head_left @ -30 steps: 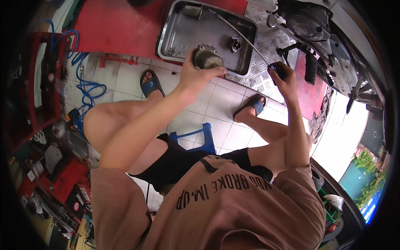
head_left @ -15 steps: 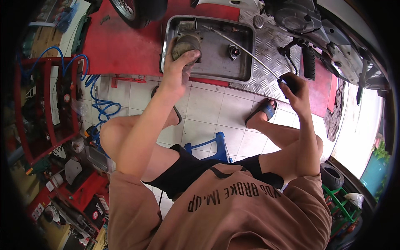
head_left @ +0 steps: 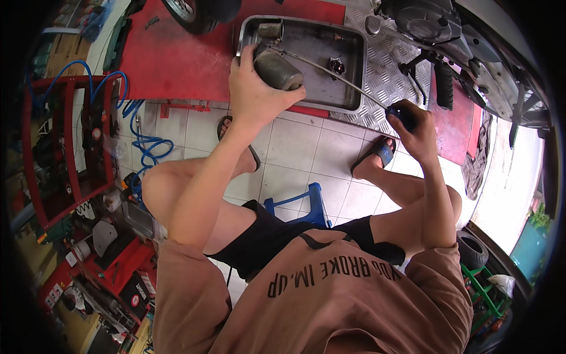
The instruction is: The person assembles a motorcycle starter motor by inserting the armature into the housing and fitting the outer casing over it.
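Note:
My left hand is wrapped round a grey, grimy cylindrical metal part, tilted above the left side of a metal tray. In my right hand is the dark handle of a long-shafted screwdriver. Its shaft runs up and left across the tray, and its far end meets the upper end of the cylindrical part; the exact contact is too small to tell. A short metal cylinder lies in the tray's far left corner. A small dark part with a reddish centre sits toward the tray's right.
The tray rests on a red platform beside a patterned metal plate. A motorcycle stands at far right, a wheel at far left. A blue stool is below me. Blue hose coils by a red rack.
My left hand has turned the cylindrical part, so its long side now slants down to the right. The screwdriver's far end has come down and left to the part.

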